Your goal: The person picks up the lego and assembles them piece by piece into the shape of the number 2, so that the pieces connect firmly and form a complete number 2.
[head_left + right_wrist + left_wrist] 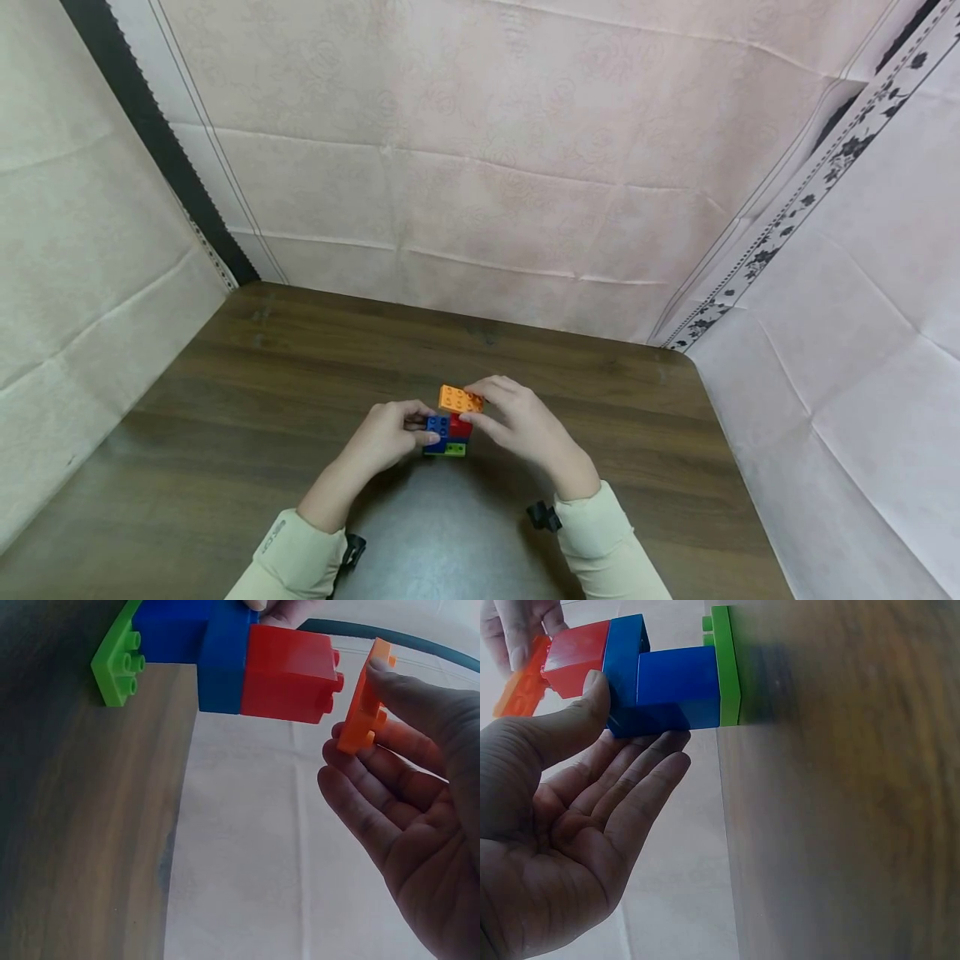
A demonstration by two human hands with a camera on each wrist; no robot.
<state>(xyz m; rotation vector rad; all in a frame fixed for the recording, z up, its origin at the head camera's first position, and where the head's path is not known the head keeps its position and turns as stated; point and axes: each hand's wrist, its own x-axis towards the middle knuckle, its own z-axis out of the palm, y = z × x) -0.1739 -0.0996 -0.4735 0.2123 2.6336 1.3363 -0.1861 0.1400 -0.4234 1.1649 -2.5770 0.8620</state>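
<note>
A stack of toy building bricks stands on the table. At its bottom is a thin green brick [726, 671], under a lower blue brick [679, 679]. An upper blue brick [223, 664] lies over that, topped by a red brick [289, 671] with bare studs. My left hand [384, 437] holds the stack at the upper blue brick, thumb on one side and fingers on the other. Between thumb and fingers, my right hand [525, 425] pinches a thin orange brick [453, 399]. In the right wrist view a narrow gap parts it from the red studs.
The brown wooden table [315, 358] has its far edge behind the hands. Pale patterned cloth [465, 167] hangs at the back and on both sides. Each wrist bears a black strap mount [543, 516] at the sleeve cuff.
</note>
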